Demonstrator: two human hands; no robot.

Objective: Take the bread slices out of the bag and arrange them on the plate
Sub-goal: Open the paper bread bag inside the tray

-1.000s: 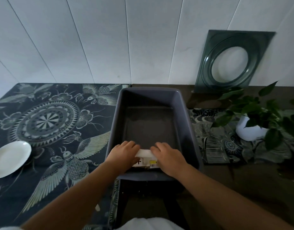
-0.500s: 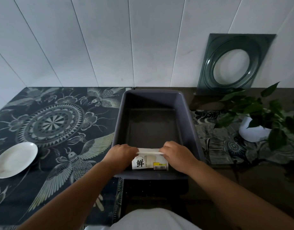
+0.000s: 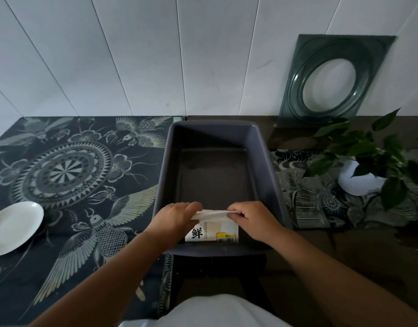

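A: Item one, the task's thing?

B: A small white printed plastic bread bag [image 3: 211,228], entered as standing at the near end of a deep grey rectangular plastic tub [image 3: 269,175], against its near wall. The top edge is held stretched flat between both hands. No slices are seen outside the bag.

A: Hands?

B: Left hand [image 3: 173,218]: fingers curled and pinched on the left end of the bag's top edge. Right hand [image 3: 251,218]: fingers likewise closed on the right end. Both are gripping the bag; neither is empty.

A: Step in hand, and its proper handling?

B: Judged as opening the bag, early in the task. The seam is best pulled apart evenly from both ends, with the pull kept on the film only, so that the soft slices below are not crushed. The bag would likely be steadied better if its base were left resting on the tub floor.

A: Destination?

B: A round white ceramic plate [image 3: 13,228], listed at the far left on a dark patterned cloth with bird and mandala motifs [image 3: 69,173], well apart from the tub. It is bare.

A: Other entries, obstructions?

B: A leafy green plant in a white pot [image 3: 361,178] at right; a dark green square panel with a round opening [image 3: 330,79] leaned on the wall behind. Neither lies between bag and plate. The tub's left wall must be cleared on each transfer.
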